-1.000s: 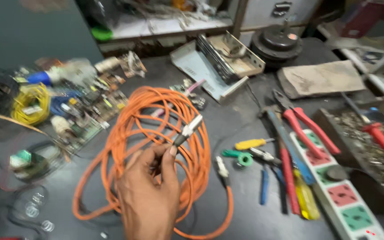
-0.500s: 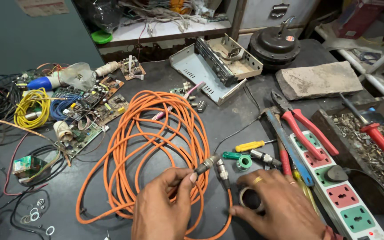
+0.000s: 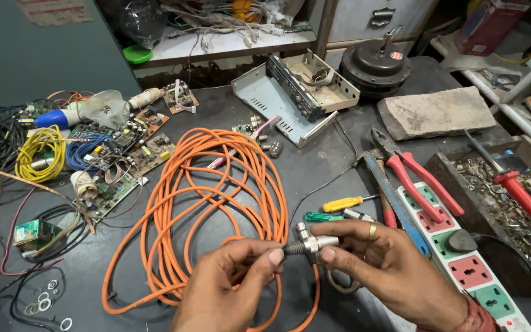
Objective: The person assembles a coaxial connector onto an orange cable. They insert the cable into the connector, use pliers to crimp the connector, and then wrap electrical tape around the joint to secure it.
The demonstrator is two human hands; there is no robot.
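Both hands met on one part. The left hand (image 3: 222, 289) pinched the dark strain-relief end of a metal cable connector (image 3: 310, 245) between thumb and forefinger, its grip pressed together on the sleeve. The right hand (image 3: 388, 270) closed thumb and forefinger on the silver barrel of the same connector, with a ring visible on one finger. The connector lay roughly level, lifted just above the tabletop (image 3: 321, 166), at the near edge of the orange cable coil (image 3: 210, 203).

Judged from the opposed pinches, the step in hand was work on the connector body at the cable end, either twisting the barrel against the sleeve or inspecting the joint; which of the two could not be told. The next move would call for a firm counter-hold by the left hand while the right hand turned or pulled along the connector axis.

The left forearm entered from the lower edge, wrist straight, fingers curled inward. The right forearm entered from the lower right, wrist bent slightly toward the centre. A yellow-handled screwdriver (image 3: 342, 202) and red-handled pliers (image 3: 419, 178) lay near the right hand, beside a power strip (image 3: 468, 270).
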